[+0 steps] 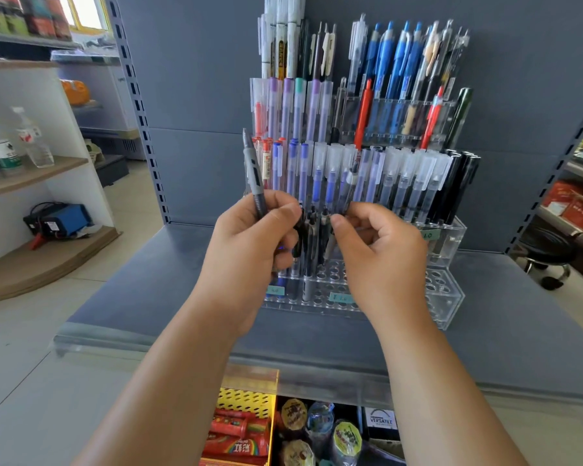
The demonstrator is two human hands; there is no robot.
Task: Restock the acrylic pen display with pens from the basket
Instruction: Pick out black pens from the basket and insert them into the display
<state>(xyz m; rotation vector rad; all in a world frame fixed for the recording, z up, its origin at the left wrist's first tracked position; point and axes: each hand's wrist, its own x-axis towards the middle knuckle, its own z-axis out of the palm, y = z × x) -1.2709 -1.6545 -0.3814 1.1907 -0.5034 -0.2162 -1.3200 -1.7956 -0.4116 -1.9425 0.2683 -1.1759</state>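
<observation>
**Two hands at the pen display on a grey shelf**

At the far left, wooden shelves (31, 176) carry water bottles (0, 149) above a pale tiled floor. Over the middle of the grey shelf (148, 297), the left hand (249, 243) has its grip closed round an upright grey pen (253, 169). Just beside it, the right hand (381, 250) pinches a dark pen (324, 230) at the front row of the acrylic pen display (448, 297). The display stands toward the shelf's back edge. A black stool (549, 257) sits on the floor at the far right.

Grey metal shelf (189, 264), pale tiled floor (24, 331), bright window (85, 11) upper-left.
</observation>
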